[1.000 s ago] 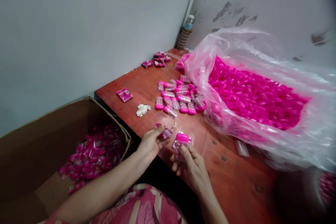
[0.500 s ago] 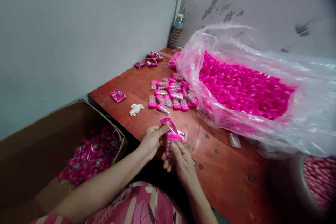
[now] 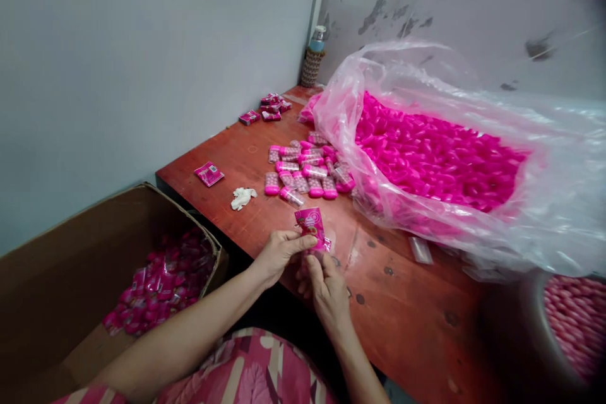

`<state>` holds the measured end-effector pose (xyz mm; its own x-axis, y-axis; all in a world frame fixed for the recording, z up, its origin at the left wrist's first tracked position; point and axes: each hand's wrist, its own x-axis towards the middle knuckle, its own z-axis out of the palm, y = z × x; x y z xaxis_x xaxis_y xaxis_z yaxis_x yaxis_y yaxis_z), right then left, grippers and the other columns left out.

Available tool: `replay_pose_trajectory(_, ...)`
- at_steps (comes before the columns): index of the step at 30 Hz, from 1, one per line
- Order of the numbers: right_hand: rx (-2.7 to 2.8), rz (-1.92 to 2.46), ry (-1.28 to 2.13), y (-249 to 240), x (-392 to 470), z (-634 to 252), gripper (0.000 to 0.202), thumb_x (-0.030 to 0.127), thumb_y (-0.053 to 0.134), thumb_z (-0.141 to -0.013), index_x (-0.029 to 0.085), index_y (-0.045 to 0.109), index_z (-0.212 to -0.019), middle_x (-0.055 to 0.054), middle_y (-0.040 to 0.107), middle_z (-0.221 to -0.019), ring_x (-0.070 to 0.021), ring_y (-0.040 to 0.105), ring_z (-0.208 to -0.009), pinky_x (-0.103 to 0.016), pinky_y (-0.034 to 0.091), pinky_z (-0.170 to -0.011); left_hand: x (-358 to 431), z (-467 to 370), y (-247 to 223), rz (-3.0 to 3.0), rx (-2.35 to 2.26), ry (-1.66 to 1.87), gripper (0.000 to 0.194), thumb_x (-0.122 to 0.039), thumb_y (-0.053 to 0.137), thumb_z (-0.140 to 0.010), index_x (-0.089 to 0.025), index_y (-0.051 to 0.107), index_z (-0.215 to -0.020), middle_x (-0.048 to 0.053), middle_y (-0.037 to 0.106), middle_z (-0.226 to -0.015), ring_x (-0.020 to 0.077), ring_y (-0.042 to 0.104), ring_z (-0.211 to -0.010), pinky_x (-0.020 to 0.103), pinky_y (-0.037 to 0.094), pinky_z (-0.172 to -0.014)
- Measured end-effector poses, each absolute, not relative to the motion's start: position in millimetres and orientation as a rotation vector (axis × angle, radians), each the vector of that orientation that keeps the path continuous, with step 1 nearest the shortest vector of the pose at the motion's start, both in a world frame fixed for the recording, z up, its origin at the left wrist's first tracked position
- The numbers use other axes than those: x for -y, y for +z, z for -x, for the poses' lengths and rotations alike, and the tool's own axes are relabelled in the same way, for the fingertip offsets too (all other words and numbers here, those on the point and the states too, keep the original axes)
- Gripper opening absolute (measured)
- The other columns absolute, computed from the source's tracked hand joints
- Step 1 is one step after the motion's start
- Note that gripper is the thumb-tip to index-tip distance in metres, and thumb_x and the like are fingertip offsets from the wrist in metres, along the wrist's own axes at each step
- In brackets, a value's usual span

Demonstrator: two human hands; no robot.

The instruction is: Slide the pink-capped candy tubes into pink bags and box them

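Observation:
A pink printed wrapper sleeve stands upright above my fingers at the near edge of the table. My left hand is closed, pinching the sleeve between thumb and fingers. My right hand is closed just below it, around a small clear candy container, which its fingers mostly hide. Behind my hands lie several filled candy containers with pink caps, loosely heaped. Another pink packet, partly covered, shows behind the sleeve.
A cardboard box with wrapped pink packs stands left. Flat sleeves, crumpled white tissue and a bottle are on the table. At right are a plastic bag of pink caps and a tub of candies.
The sleeve has turned from tilted to more upright, its printed face showing. My right fingers now cover the container, whose candies were visible before. The view has shifted slightly.

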<state>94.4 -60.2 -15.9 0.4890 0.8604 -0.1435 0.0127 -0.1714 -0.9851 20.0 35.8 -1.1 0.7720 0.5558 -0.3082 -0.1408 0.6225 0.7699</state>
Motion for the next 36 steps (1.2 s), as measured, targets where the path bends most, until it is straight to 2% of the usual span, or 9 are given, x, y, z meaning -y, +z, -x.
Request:
replay_pose_trajectory(4, 0.576, 1.323, 1.177, -16.1, 58.9, -92.3, 0.033, 0.051, 0.039, -0.083, 0.019, 0.045, -0.076, 0.004, 0.056, -0.051, -0.0084, 0.046, -0.031, -0.017, 0.032, -0.029, -35.5, -17.4, 1.8, -0.901, -0.569, 0.387, 0.032, -0.039, 0.064, -0.066, -0.010, 0.056, -0.057, 0.004, 0.056, -0.045, 0.0138, 0.051, -0.033, 0.024, 0.039, -0.035)
replay_pose_trajectory(10, 0.717, 1.575, 0.928, -23.0, 59.1, -92.2, 0.031, 0.049, 0.041, -0.083, 0.019, 0.047, -0.074, 0.003, 0.056, -0.052, -0.0084, 0.047, -0.033, -0.018, 0.035, -0.031, -27.0, -20.0, -1.1, -0.954, -0.630, 0.400, 0.035, -0.046, 0.060, -0.067, -0.011, 0.058, -0.061, 0.001, 0.052, -0.042, 0.0134, 0.047, -0.031, 0.023, 0.035, -0.032)
replay_pose_trajectory(14, 0.921, 1.757, 0.813, -9.3, 62.1, -117.7, 0.029, 0.046, 0.044, -0.082, 0.019, 0.056, -0.082, -0.003, 0.063, -0.070, -0.0156, 0.059, -0.057, -0.025, 0.046, -0.050, -30.9, -15.9, 0.8, -1.262, -0.779, 0.494, 0.032, -0.042, 0.061, -0.066, -0.011, 0.060, -0.057, 0.000, 0.053, -0.048, 0.0104, 0.048, -0.043, 0.022, 0.035, -0.044)
replay_pose_trajectory(18, 1.021, 1.821, 0.510, 23.8, 55.4, -147.6, 0.032, 0.040, 0.048, -0.080, 0.019, 0.054, -0.103, -0.010, 0.059, -0.103, -0.0215, 0.057, -0.087, -0.032, 0.046, -0.069, -32.0, -11.2, 9.7, -1.711, -0.861, 0.442, 0.029, -0.037, 0.062, -0.064, -0.011, 0.060, -0.052, -0.004, 0.045, -0.045, 0.0078, 0.040, -0.045, 0.020, 0.026, -0.044)
replay_pose_trajectory(22, 1.200, 1.652, 0.680, 42.5, 38.5, -155.4, 0.019, 0.030, 0.056, -0.076, 0.020, 0.057, -0.092, -0.003, 0.060, -0.086, -0.0168, 0.056, -0.078, -0.027, 0.045, -0.067, -23.5, -12.2, 15.6, -1.889, -0.831, 0.400, 0.027, -0.033, 0.060, -0.064, -0.012, 0.057, -0.048, -0.005, 0.041, -0.043, 0.0072, 0.038, -0.045, 0.020, 0.024, -0.044)
replay_pose_trajectory(25, 1.093, 1.575, 0.719, 38.2, 28.1, -151.3, 0.010, 0.028, 0.056, -0.075, 0.018, 0.056, -0.079, 0.000, 0.056, -0.072, -0.0130, 0.053, -0.064, -0.023, 0.043, -0.057, -18.4, -12.4, 15.2, -1.777, -0.831, 0.386, 0.027, -0.035, 0.060, -0.065, -0.013, 0.058, -0.049, -0.003, 0.047, -0.044, 0.0088, 0.043, -0.045, 0.020, 0.027, -0.043)
replay_pose_trajectory(29, 0.804, 1.544, 0.568, 24.1, 26.3, -142.6, 0.012, 0.029, 0.059, -0.073, 0.018, 0.056, -0.077, 0.000, 0.055, -0.071, -0.0133, 0.053, -0.065, -0.025, 0.043, -0.059, -21.5, -10.9, 12.7, -1.424, -0.810, 0.339, 0.025, -0.038, 0.060, -0.065, -0.013, 0.062, -0.058, 0.001, 0.058, -0.050, 0.0128, 0.052, -0.045, 0.022, 0.036, -0.045)
replay_pose_trajectory(33, 0.654, 1.558, 0.474, 11.4, 44.5, -130.0, 0.022, 0.032, 0.057, -0.076, 0.018, 0.055, -0.094, -0.006, 0.059, -0.093, -0.0176, 0.056, -0.083, -0.030, 0.046, -0.073, -32.8, -12.1, 10.0, -1.100, -0.756, 0.417, 0.028, -0.039, 0.062, -0.067, -0.011, 0.064, -0.065, 0.004, 0.060, -0.054, 0.0134, 0.053, -0.046, 0.024, 0.041, -0.048)
replay_pose_trajectory(36, 0.624, 1.491, 0.725, 0.7, 61.9, -116.1, 0.031, 0.034, 0.057, -0.077, 0.020, 0.052, -0.104, -0.007, 0.060, -0.099, -0.0193, 0.057, -0.088, -0.032, 0.048, -0.074, -38.0, -16.5, 8.3, -0.911, -0.764, 0.560, 0.026, -0.036, 0.066, -0.065, -0.009, 0.063, -0.065, 0.005, 0.061, -0.060, 0.0123, 0.054, -0.052, 0.024, 0.043, -0.054)
